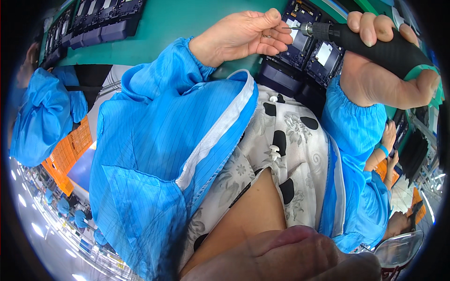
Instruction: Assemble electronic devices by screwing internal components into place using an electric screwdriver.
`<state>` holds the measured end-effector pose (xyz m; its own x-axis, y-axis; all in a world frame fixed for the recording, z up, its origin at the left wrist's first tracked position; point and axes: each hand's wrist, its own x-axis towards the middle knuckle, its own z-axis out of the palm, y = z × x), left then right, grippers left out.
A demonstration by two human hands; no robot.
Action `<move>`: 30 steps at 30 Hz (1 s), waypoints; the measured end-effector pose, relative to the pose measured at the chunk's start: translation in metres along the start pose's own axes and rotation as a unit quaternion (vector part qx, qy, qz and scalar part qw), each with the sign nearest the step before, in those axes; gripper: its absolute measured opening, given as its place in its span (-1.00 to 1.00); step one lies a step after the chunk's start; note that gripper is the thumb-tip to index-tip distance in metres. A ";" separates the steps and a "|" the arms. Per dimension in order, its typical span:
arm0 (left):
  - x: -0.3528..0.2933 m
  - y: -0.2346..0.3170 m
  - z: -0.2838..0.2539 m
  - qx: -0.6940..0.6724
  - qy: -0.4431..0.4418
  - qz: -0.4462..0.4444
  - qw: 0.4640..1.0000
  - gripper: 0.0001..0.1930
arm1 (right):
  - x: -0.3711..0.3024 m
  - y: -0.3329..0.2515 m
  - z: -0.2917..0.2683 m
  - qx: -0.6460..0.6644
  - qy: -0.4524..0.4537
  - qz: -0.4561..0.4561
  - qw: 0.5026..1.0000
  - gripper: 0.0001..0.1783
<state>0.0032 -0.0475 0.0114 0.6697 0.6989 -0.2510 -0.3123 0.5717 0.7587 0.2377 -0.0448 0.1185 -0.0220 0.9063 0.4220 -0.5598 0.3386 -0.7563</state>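
My right hand (375,35) is wrapped round a black electric screwdriver (365,46) with a green rear end, held nearly level. Its thin bit points left and ends beside the fingers of my left hand (246,37). Those fingers are curled in, the thumb over the index finger; a tiny dark thing shows at them, too small to name. Under the bit and both hands lie dark purple plastic housings (286,61) with circuit boards and white patches. The screwdriver and my right hand hide part of them.
More dark housings (101,30) stand in a row at the far left of the green mat (187,18). A person in a blue sleeve (42,112) is at the left; another person's hands (388,140) work at the right. Orange sheets (70,150) hang at the left.
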 end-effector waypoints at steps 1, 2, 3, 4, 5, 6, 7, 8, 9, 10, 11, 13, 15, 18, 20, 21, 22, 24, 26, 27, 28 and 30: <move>0.000 0.000 0.003 0.000 -0.002 -0.001 1.000 -0.53 | -0.001 0.000 -0.002 -0.011 -0.014 -0.008 1.000 -0.20; 0.000 0.000 0.005 0.000 -0.003 -0.003 1.000 -0.53 | -0.002 0.002 -0.004 -0.022 -0.028 -0.015 0.999 -0.19; 0.000 -0.001 0.007 -0.002 -0.003 -0.003 1.000 -0.53 | -0.003 0.003 -0.006 -0.033 -0.041 -0.019 0.998 -0.17; 0.000 -0.002 0.008 -0.004 -0.010 -0.009 1.000 -0.49 | -0.003 0.004 -0.007 -0.044 -0.055 -0.024 0.997 -0.16; 0.000 -0.002 0.008 -0.005 -0.017 -0.015 1.000 -0.45 | -0.004 0.004 -0.008 -0.054 -0.069 -0.028 0.996 -0.14; 0.001 -0.004 0.009 -0.008 -0.019 -0.016 1.000 -0.45 | -0.006 0.003 -0.007 -0.048 -0.066 -0.025 0.996 -0.14; 0.002 -0.005 0.010 -0.043 -0.027 -0.019 0.999 -0.49 | -0.007 0.003 -0.007 -0.046 -0.065 -0.021 0.997 -0.15; 0.004 -0.006 0.011 -0.077 -0.034 -0.023 0.996 -0.54 | -0.008 0.003 -0.006 -0.044 -0.061 -0.018 0.997 -0.15; 0.003 -0.006 0.012 -0.078 -0.033 -0.025 0.996 -0.54 | -0.009 0.003 -0.005 -0.039 -0.057 -0.015 0.997 -0.15; 0.002 -0.004 0.012 -0.065 -0.032 -0.026 0.997 -0.55 | -0.010 0.003 -0.004 -0.036 -0.056 -0.015 0.998 -0.15; 0.002 -0.003 0.012 -0.051 -0.030 -0.026 0.998 -0.55 | -0.009 0.002 -0.004 -0.031 -0.054 -0.012 0.998 -0.15; 0.001 -0.001 0.010 -0.047 -0.029 -0.032 0.998 -0.56 | -0.010 0.002 -0.004 -0.025 -0.050 -0.009 0.998 -0.15; 0.002 -0.004 0.005 -0.043 -0.028 -0.034 0.998 -0.57 | -0.009 0.002 -0.004 -0.016 -0.046 -0.007 0.999 -0.15; 0.006 -0.011 -0.005 -0.031 -0.004 -0.040 0.999 -0.60 | -0.010 0.003 -0.003 0.001 -0.039 -0.003 0.999 -0.15; 0.004 -0.004 -0.001 -0.117 -0.038 -0.091 0.988 -0.63 | -0.008 0.004 -0.005 -0.007 -0.046 -0.003 0.999 -0.15; 0.003 -0.003 0.000 -0.118 -0.039 -0.092 0.988 -0.63 | -0.008 0.004 -0.003 -0.009 -0.045 -0.002 0.999 -0.16; 0.003 -0.002 0.001 -0.104 -0.040 -0.088 0.990 -0.63 | -0.007 0.003 -0.003 -0.011 -0.045 -0.001 0.999 -0.16; 0.002 0.000 0.002 -0.091 -0.041 -0.084 0.991 -0.63 | -0.007 0.003 -0.002 -0.014 -0.044 0.003 0.999 -0.16; 0.003 0.001 0.004 -0.052 -0.030 -0.093 0.994 -0.63 | -0.007 0.003 -0.002 -0.016 -0.045 0.006 0.999 -0.16; 0.003 0.002 0.005 -0.053 -0.030 -0.093 0.994 -0.63 | -0.006 0.003 -0.001 -0.014 -0.045 0.006 0.999 -0.16; 0.003 0.003 0.006 -0.040 -0.030 -0.088 0.995 -0.63 | -0.007 0.003 -0.002 -0.016 -0.045 0.008 0.999 -0.16; 0.004 0.003 0.006 -0.028 -0.030 -0.084 0.996 -0.63 | -0.007 0.004 -0.001 -0.016 -0.045 0.011 0.999 -0.16</move>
<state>0.0091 -0.0459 0.0162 0.7542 0.5653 -0.3341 -0.2281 0.7027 0.6740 0.2370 -0.0496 0.1122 -0.1081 0.8879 0.4472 -0.5315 0.3285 -0.7807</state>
